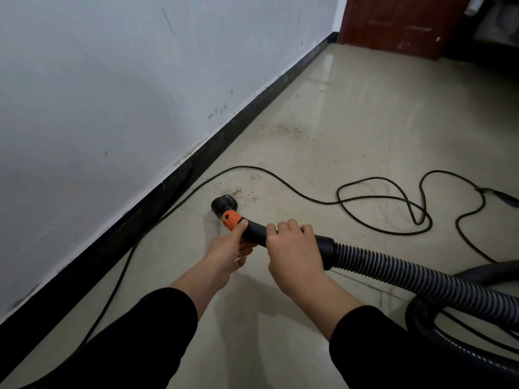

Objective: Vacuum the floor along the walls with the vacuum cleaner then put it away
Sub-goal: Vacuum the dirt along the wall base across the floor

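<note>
A pale wall [112,80] is running along the left, edged by a black skirting board [196,169], above a beige tiled floor [351,122]. The ribbed vacuum hose [407,276] is coming in from the right, with a black cord [379,192] looping beyond it. The right grip [292,242] is wrapping over the hose's black handle tube. The left grip [227,248] is pinching the orange collar [231,219] behind the round brush nozzle [223,204], which is pointing down at the floor near the skirting board, beside scattered brown crumbs [238,190].
</note>
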The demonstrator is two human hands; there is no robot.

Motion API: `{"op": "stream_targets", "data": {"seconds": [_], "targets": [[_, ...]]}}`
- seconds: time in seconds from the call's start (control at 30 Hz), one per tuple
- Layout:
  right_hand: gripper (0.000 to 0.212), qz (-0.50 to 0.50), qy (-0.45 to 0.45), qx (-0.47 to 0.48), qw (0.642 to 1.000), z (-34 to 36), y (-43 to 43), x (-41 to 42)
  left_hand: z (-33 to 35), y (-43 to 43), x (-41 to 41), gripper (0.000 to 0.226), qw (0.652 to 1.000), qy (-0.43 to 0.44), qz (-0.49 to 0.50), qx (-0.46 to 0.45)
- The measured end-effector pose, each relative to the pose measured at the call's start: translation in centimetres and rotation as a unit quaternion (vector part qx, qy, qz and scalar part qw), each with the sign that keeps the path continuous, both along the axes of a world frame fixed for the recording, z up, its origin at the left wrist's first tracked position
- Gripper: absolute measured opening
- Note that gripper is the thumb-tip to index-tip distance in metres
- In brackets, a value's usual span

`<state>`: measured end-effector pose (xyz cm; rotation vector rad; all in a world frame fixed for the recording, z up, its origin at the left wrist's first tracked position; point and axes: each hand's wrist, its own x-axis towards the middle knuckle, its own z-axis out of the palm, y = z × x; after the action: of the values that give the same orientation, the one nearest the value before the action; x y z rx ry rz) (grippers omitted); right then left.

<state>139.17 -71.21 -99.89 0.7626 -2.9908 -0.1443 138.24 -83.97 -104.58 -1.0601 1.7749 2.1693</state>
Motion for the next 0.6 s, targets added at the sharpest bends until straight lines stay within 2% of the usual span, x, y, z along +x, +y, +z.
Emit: {"op": "stream_targets", "data": {"seconds": [0.6], "targets": [[0.035,-0.028,0.010,0.044,0.999,1.5,4.2,1.0,0.0,4.7,0.0,0.035,0.999,0.003,-0.026,0.029]]}}
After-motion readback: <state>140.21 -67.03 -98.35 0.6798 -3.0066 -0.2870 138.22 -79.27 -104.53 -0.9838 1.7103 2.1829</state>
